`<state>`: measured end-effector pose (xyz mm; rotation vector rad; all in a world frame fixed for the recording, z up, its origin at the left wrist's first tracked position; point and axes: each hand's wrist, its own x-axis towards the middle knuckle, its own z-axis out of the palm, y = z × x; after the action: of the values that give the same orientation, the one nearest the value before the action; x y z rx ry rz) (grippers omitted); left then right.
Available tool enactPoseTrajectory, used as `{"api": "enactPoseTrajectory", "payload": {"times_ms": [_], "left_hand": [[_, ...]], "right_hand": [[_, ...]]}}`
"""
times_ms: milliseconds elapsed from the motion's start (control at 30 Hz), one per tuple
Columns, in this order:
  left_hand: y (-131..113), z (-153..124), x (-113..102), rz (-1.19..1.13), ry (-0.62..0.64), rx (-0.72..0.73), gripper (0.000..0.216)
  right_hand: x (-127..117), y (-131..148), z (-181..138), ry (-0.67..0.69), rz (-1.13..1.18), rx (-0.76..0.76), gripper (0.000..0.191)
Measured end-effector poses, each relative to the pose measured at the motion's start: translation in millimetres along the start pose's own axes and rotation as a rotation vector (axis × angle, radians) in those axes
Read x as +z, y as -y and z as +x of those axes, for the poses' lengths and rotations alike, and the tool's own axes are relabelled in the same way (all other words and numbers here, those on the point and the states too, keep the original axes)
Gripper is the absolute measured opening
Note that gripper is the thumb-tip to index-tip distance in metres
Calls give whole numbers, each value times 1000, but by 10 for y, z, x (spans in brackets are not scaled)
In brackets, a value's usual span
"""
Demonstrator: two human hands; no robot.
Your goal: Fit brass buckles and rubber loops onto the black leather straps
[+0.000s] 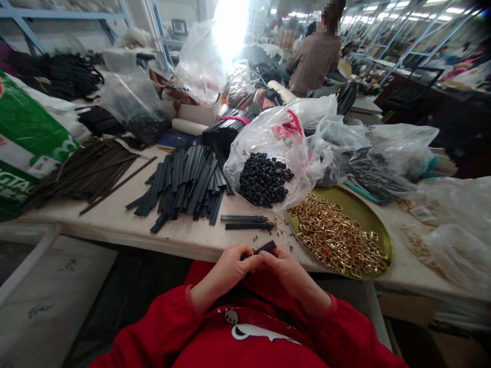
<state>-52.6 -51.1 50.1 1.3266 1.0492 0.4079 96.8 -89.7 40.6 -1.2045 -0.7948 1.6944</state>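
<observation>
My left hand (232, 267) and my right hand (287, 269) meet at the table's front edge, fingers closed in a pinch. Between them they grip a short black strap (267, 247), its end sticking up above my right fingers. A glint of gold shows by my left fingertips, probably a buckle; my fingers cover most of it. Just beyond my hands, two black straps with gold buckles (245, 225) lie side by side. Further back are a pile of loose black straps (187, 179) and a plastic bag (307, 153) holding small black loops (264, 179).
To the right, a round gold-coloured tray (370, 209) holds many gold buckles (341, 240). Dark thin strips (95, 168) and a green-and-white sack (26, 143) stand at the left. Clear bags (395, 148) crowd the back right. A person (314, 61) is further off.
</observation>
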Motion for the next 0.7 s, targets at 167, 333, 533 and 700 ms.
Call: {"api": "enactPoseTrajectory", "payload": {"times_ms": [167,333,533,700], "left_hand": [[-19,31,0,81,-55,22,18],[26,94,15,192,-196,87,17],[-29,203,-134,179,-124,60,22],[-51,402,-197,174,1,105,19]], "right_hand": [[24,-51,41,-146,-209,-169,18],[5,-84,70,-351,-744,-564,6],[-53,26,209,-174,-652,-346,14],[-301,330,469,11,-720,-272,34]]}}
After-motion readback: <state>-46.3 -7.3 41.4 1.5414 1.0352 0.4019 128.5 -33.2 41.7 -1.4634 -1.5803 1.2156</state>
